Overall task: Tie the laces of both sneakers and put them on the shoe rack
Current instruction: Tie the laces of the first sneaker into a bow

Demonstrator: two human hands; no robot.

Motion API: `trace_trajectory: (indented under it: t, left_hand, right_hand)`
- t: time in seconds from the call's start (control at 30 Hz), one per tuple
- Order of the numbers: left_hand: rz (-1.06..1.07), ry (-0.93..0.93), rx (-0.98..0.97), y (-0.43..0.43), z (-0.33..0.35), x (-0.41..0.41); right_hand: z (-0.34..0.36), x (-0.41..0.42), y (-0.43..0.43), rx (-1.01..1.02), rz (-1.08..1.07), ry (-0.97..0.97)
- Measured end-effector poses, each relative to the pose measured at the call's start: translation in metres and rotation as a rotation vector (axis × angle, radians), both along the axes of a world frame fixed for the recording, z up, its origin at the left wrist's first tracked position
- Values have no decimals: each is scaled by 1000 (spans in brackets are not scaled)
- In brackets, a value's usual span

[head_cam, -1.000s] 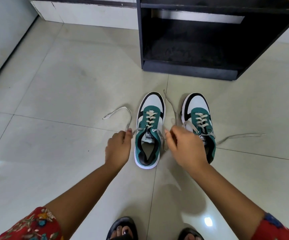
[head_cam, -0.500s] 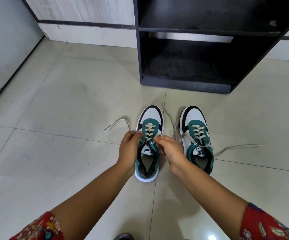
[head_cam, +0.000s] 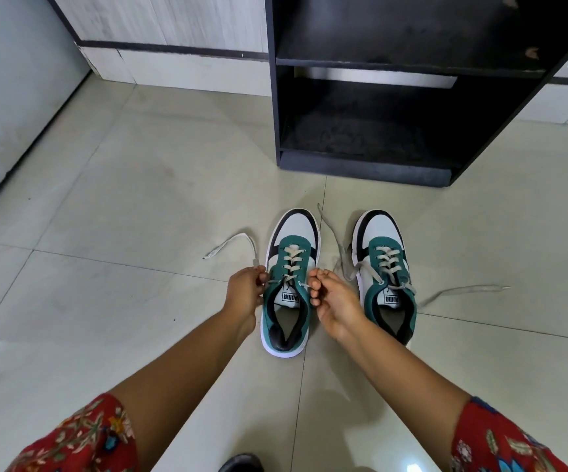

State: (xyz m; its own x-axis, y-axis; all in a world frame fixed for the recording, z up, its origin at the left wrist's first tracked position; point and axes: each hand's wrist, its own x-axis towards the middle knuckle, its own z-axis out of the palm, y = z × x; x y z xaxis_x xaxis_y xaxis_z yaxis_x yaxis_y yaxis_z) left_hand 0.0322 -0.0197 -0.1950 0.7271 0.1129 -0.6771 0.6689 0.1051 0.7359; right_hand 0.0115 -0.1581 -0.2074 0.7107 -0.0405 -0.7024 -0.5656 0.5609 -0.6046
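Two green, white and black sneakers stand side by side on the tiled floor, toes toward the black shoe rack (head_cam: 364, 168). My left hand (head_cam: 245, 294) pinches the left lace (head_cam: 238, 241) of the left sneaker (head_cam: 291, 267), whose free end curls on the floor. My right hand (head_cam: 332, 299) pinches that shoe's right lace, which trails up between the shoes. The right sneaker (head_cam: 386, 267) is untied; its lace (head_cam: 463, 291) lies loose on the floor to the right.
The rack's lower shelf (head_cam: 371, 137) is open and dark, just beyond the shoes. A wall with a dark skirting line (head_cam: 173, 49) runs behind it, and a pale panel (head_cam: 10, 97) stands at the left. A dark sandal tip (head_cam: 241, 463) shows at the bottom edge.
Both hands came in to the left sneaker's top eyelets and now sit a little apart, drawing its laces out sideways. The view has tilted up, showing more of the rack.
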Motion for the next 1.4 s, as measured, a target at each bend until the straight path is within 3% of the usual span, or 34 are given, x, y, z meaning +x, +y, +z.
trace_trajectory:
  t: [0.07,0.13,0.27,0.4,0.53,0.7,0.77,0.87,0.93,1.1,1.2,1.3,1.4]
  left_hand:
    - [-120,-93,63,8,3,-1]
    - [-246,-278,132,14,10,-1]
    - [-466,-686,81,13,38,9]
    - [-621,-818,134,7,58,18]
    - [-658,-984,388,10,55,22]
    - [-571,-1049,803,11,60,18]
    - [-586,-946,945,9,66,22]
    - [-690,-698,964,8,73,30]
    - [-737,-616,844,6,81,32]
    - [-678,-615,533,6,93,30]
    - [-510,-660,594,12,89,26]
    - [-339,-648,610,21,76,26]
    - [-276,-613,593,27,60,27]
  right_hand:
    - [5,3,-6,-67,119,10]
    - [18,7,-12,-276,302,-46]
    - [58,20,-7,-635,495,-402]
    - [96,24,-5,-993,735,-575]
    - [105,18,-8,-1081,726,-585]
    - [92,1,-10,-1057,541,-692]
    - [85,-4,-9,-1156,543,-757]
    - [74,-6,-6,-1442,575,-753]
    - [69,-6,0,-1496,606,-780]
    - [68,-5,11,-1157,515,-698]
    - [71,0,6,-804,341,-602]
    - [85,8,-14,-409,6,-465]
    - [94,15,-45,-20,-215,-393]
